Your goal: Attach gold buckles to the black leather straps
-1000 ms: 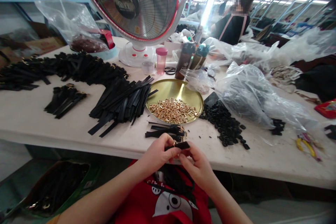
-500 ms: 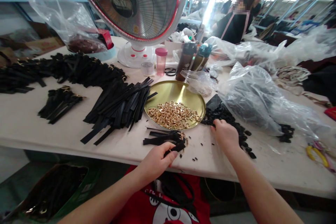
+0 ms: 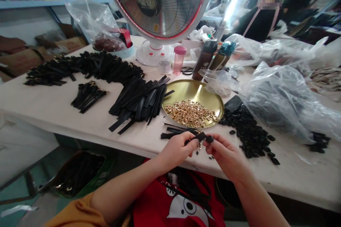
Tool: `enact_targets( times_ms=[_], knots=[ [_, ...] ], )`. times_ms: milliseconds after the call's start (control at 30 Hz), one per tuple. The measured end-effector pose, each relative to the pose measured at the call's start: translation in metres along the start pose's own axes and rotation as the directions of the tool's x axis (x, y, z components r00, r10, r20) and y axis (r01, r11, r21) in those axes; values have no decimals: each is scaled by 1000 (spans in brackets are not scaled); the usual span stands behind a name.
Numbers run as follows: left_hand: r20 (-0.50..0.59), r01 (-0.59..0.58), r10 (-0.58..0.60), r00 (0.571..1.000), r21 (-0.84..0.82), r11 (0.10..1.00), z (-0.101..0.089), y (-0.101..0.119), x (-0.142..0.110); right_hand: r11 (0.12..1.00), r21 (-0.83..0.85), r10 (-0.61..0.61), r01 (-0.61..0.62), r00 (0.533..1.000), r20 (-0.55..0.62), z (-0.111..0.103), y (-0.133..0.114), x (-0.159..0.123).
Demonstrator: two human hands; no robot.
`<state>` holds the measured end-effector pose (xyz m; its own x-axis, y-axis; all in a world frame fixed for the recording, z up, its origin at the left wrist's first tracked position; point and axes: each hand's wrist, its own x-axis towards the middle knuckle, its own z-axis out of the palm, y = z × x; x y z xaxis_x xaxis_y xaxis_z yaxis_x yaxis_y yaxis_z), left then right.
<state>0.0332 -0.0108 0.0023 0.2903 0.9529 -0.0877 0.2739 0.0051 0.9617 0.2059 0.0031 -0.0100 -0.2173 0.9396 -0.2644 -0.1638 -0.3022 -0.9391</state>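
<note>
My left hand [image 3: 179, 148] is closed on a black strap [image 3: 199, 137], its end sticking out past the thumb. Right beside that end, my right hand [image 3: 226, 152] pinches a small round black piece [image 3: 210, 139]. Whether piece and strap touch, I cannot tell. Just behind my hands lie several black straps with gold fittings [image 3: 170, 135], partly hidden by the left hand. A gold-coloured round tray [image 3: 197, 87] holds a heap of small gold metal buckles [image 3: 190, 113]. To its right spreads a pile of small black pieces [image 3: 249, 131].
Loose black strips [image 3: 141, 103] lie left of the tray, with bundled straps [image 3: 87, 95] farther left. A fan-shaped heater [image 3: 157, 3], a pink-lidded cup [image 3: 179, 60] and bottles [image 3: 204, 60] stand behind. Clear plastic bags [image 3: 279, 95] cover the right. Another person [image 3: 258, 21] is in the background.
My right hand has come from the black pile to my left hand, bringing a small round black piece. The left hand still grips the strap. The whole view has shifted.
</note>
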Motion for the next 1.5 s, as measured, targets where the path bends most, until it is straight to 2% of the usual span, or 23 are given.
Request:
enact_targets(
  times_ms=[167, 333, 633, 833, 967, 1233, 1500],
  knots=[
    [13, 10, -10, 1000, 4, 1000, -5, -2, -11, 999, 6, 38, -38, 997, 65, 13, 5, -6],
    [-5, 28, -28, 1000, 40, 999, -4, -7, -18, 1000, 3, 24, -24, 999, 43, 12, 9, -7],
    [-37, -5, 8, 999, 90, 996, 1, -6, -17, 998, 53, 19, -20, 1000, 13, 9, 15, -5],
    [-47, -25, 41, 998, 296, 955, 3, -7, -14, 992, -121, -35, 29, 998, -50, 6, 20, -2],
    [-50, -31, 54, 997, 374, 927, 4, -9, -11, 976, -211, -76, 57, 993, -85, 3, 22, -2],
    [2, -12, 12, 1000, 417, 909, 4, -15, -8, 932, -355, -114, 72, 989, -97, -1, 27, 1],
    [69, -30, 5, 998, 379, 925, 0, -19, -3, 862, -475, -262, 179, 958, -114, 0, 33, 0]
  ],
)
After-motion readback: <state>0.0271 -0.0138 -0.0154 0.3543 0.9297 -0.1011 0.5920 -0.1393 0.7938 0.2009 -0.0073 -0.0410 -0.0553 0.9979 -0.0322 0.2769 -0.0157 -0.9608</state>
